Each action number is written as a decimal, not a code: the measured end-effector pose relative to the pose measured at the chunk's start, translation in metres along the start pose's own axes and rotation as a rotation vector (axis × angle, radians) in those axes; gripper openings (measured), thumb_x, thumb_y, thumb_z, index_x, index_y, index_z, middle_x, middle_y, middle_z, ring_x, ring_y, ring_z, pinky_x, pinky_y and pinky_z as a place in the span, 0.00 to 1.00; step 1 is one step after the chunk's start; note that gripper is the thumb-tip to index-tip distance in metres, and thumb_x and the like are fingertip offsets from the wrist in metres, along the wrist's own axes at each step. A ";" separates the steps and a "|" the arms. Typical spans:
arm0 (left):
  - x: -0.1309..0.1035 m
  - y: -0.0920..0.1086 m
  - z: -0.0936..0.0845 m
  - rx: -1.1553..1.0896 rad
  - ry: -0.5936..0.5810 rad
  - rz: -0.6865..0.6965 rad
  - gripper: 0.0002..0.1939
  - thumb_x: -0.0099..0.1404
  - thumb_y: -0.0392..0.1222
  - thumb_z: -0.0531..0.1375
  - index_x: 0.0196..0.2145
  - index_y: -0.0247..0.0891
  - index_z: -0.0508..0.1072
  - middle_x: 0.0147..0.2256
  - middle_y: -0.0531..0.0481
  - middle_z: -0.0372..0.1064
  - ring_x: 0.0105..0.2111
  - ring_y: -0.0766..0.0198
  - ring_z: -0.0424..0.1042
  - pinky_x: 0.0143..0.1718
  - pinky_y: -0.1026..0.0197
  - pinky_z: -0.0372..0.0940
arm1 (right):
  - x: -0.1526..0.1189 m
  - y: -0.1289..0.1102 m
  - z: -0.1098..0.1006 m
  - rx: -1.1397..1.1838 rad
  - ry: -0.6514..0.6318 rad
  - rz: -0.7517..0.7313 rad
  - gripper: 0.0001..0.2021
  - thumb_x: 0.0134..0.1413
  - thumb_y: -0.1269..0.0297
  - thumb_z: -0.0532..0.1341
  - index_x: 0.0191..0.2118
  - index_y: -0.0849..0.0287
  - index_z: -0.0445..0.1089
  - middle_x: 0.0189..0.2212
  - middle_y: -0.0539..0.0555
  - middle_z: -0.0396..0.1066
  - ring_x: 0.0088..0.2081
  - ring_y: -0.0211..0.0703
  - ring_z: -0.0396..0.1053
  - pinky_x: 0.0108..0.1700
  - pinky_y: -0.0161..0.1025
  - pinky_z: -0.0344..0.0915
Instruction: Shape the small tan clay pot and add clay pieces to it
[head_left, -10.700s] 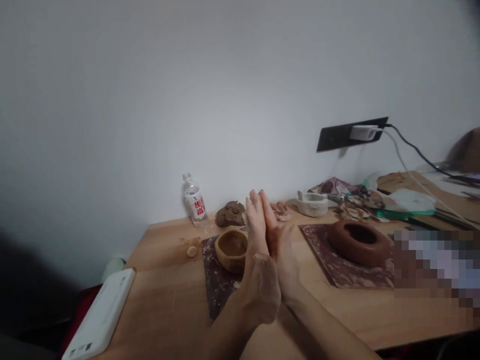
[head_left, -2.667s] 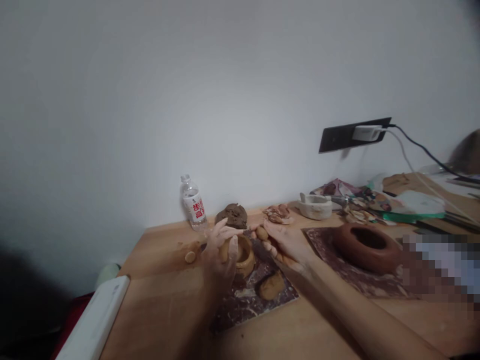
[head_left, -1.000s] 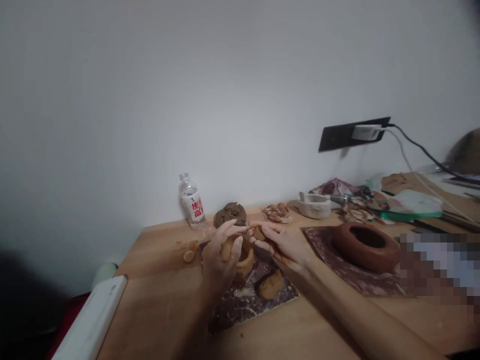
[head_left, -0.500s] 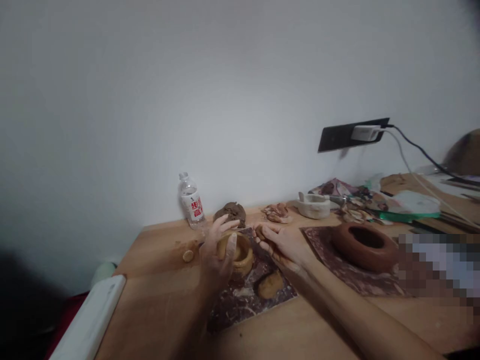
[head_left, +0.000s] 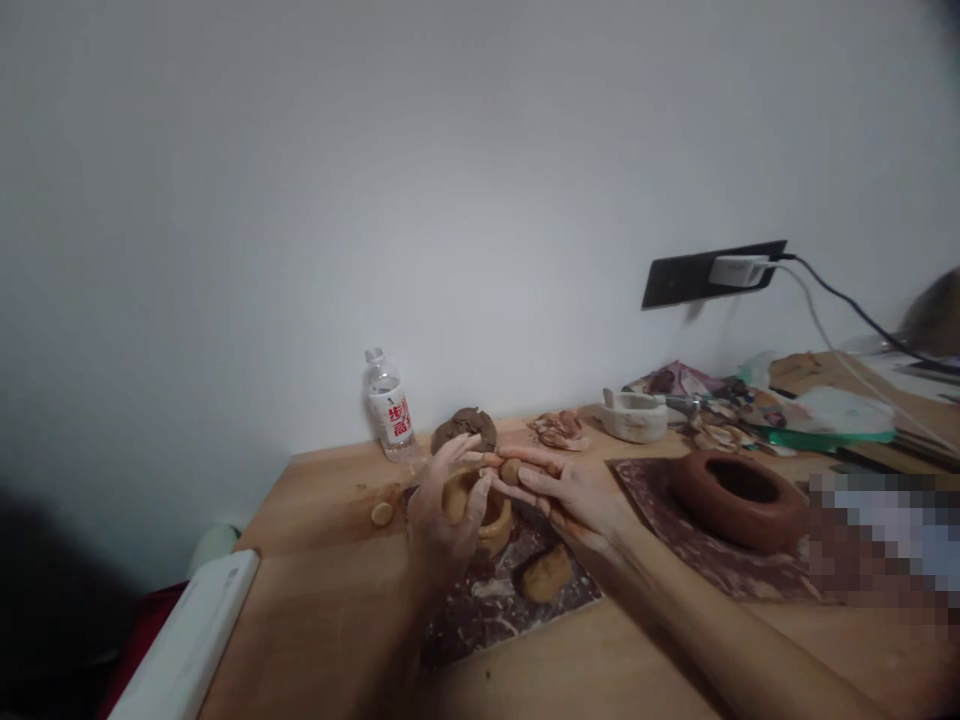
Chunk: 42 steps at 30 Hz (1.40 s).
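Between the thumb and fingers of my right hand [head_left: 566, 492] is a small lump of brown clay [head_left: 511, 471]. My left hand [head_left: 446, 505] has its fingers and thumb apart, with the fingertips close to that lump; whether they touch it I cannot tell. Below both hands stands a small round yellowish-brown clay pot [head_left: 496, 532], partly hidden by the left hand. It rests on a dark, clay-smeared board [head_left: 480, 625]. Near the board's right edge lies a flattish piece of tan clay [head_left: 547, 574].
A water bottle [head_left: 391, 415] and a grey-brown clay mound [head_left: 465, 430] stand by the wall. To the right are clay scraps [head_left: 561, 430], a whitish bowl [head_left: 636, 418] and a red-brown ring-shaped vessel [head_left: 697, 510] on another board. A bottle cap [head_left: 382, 515] lies left.
My two hands have come closer together above the pot. The right hand's clay lump is now near the left fingertips. The view has shifted slightly.
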<state>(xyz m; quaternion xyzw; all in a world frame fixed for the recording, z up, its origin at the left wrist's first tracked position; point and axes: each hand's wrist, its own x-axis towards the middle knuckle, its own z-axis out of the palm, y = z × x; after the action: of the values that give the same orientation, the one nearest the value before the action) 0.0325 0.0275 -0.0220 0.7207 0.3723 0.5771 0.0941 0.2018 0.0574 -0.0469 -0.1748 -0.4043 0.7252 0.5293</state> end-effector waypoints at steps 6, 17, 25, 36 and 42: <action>-0.003 -0.003 0.002 -0.005 -0.099 -0.007 0.25 0.63 0.38 0.60 0.56 0.45 0.61 0.51 0.44 0.69 0.51 0.56 0.69 0.53 0.48 0.64 | 0.000 0.000 -0.001 -0.032 0.100 0.023 0.12 0.36 0.64 0.74 0.31 0.59 0.76 0.26 0.48 0.73 0.29 0.32 0.71 0.33 0.28 0.70; -0.003 -0.005 0.004 0.156 -0.124 0.108 0.30 0.56 0.48 0.66 0.54 0.42 0.62 0.49 0.40 0.70 0.50 0.51 0.69 0.49 0.46 0.66 | -0.004 -0.003 0.007 0.004 0.003 0.051 0.16 0.43 0.67 0.71 0.42 0.60 0.76 0.43 0.56 0.76 0.41 0.39 0.74 0.45 0.33 0.71; -0.006 -0.008 0.006 0.080 -0.132 0.060 0.30 0.58 0.48 0.65 0.56 0.44 0.61 0.52 0.40 0.69 0.53 0.51 0.67 0.53 0.43 0.64 | 0.001 0.001 0.004 0.053 0.093 0.063 0.14 0.42 0.56 0.72 0.31 0.61 0.75 0.24 0.49 0.72 0.20 0.28 0.67 0.21 0.23 0.65; 0.013 -0.021 0.006 -0.714 0.198 -0.417 0.30 0.67 0.62 0.42 0.59 0.45 0.59 0.62 0.40 0.58 0.62 0.53 0.56 0.61 0.47 0.54 | -0.009 -0.003 0.048 -0.662 0.069 -0.273 0.14 0.57 0.61 0.61 0.50 0.50 0.73 0.52 0.54 0.71 0.55 0.49 0.66 0.61 0.53 0.58; 0.018 -0.056 0.003 -0.730 0.255 -0.524 0.37 0.64 0.68 0.36 0.63 0.46 0.54 0.64 0.41 0.53 0.63 0.58 0.54 0.60 0.53 0.56 | -0.015 0.049 0.092 -1.002 -0.193 -0.476 0.31 0.59 0.72 0.51 0.67 0.50 0.48 0.66 0.53 0.50 0.66 0.48 0.46 0.67 0.53 0.43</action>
<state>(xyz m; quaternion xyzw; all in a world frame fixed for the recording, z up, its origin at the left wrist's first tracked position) 0.0124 0.0797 -0.0413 0.4456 0.3228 0.7111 0.4377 0.1147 0.0010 -0.0310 -0.2418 -0.7741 0.3180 0.4912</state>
